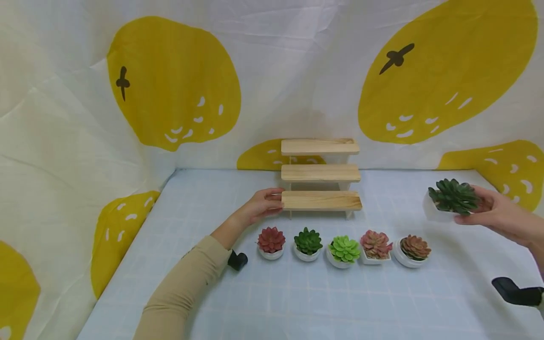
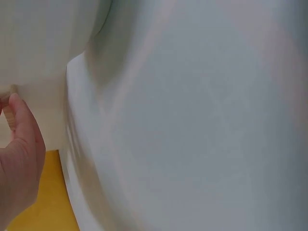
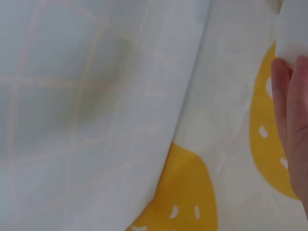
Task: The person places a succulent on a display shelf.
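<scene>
A three-tier wooden display stand (image 1: 320,200) stands by the back of the table. My left hand (image 1: 261,205) grips the left end of its lowest shelf; in the left wrist view a bit of the wood (image 2: 8,91) shows at the fingertips. On the right, my right hand (image 1: 495,210) holds a dark green potted succulent (image 1: 454,196) by its white pot, raised over the table and tilted. Part of that white pot (image 3: 293,33) shows above the fingers in the right wrist view.
In front of the stand, several potted succulents form a row: dark red (image 1: 271,240), dark green (image 1: 308,242), bright green (image 1: 344,249), pink (image 1: 376,244) and brownish (image 1: 415,248). A white curtain (image 1: 297,71) with yellow fruit hangs behind the pale checked tablecloth (image 1: 297,302).
</scene>
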The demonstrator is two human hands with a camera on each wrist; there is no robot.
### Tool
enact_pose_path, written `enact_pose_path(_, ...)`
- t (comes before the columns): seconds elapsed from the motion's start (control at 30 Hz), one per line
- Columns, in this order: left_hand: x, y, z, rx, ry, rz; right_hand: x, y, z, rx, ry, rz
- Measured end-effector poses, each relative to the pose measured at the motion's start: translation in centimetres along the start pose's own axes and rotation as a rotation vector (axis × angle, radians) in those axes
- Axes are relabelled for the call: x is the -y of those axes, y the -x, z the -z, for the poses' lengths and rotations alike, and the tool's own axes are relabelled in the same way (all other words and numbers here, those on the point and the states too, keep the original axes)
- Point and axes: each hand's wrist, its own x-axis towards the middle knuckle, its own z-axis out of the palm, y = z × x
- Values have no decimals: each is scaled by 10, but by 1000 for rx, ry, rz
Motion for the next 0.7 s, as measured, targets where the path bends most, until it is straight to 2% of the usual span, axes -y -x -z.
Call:
enact_pose_path(0.13, 1, 1, -3, -16, 15, -14, 12, -5, 0, -3, -57, 51)
enact_pose_path(0.37, 1, 0, -4, -21, 41, -11, 35, -18, -2, 61, -184, 201)
enact_pose_path(0.7, 2, 0, -3, -35, 57, -4, 65, -35, -3, 107, -191, 164)
